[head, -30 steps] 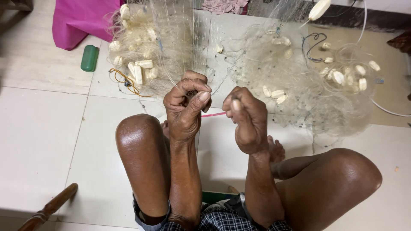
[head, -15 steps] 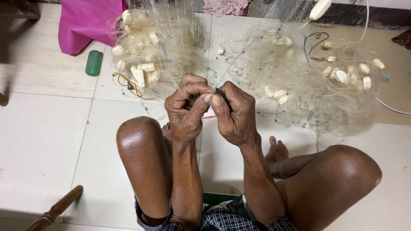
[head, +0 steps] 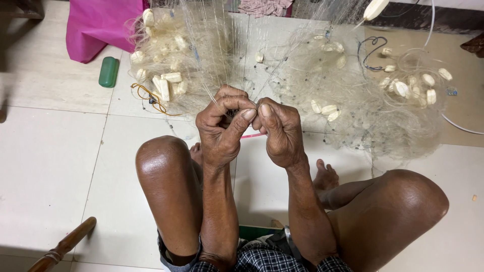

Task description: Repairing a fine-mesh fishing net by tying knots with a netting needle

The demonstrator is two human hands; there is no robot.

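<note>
My left hand [head: 224, 128] and right hand [head: 280, 131] are pressed together over the near edge of the fishing net [head: 302, 75], fingers curled nearly shut and thumbs meeting on a few fine strands — the exact knot or mesh between them is hidden by my own fingertips, and a pink sliver [head: 252, 135] just below them is too covered to name. The net spreads far across the pale tiled floor [head: 50, 151], its white floats [head: 166, 85] bunched far left and far right, its top cut off by the frame. A green bar-shaped object [head: 108, 71] and a pink cloth [head: 98, 25] lie far left, an orange cord [head: 148, 98] trails under the left heap, and a wooden handle [head: 63, 247] pokes in near left — my bent knees [head: 166, 161] block the floor beneath.
</note>
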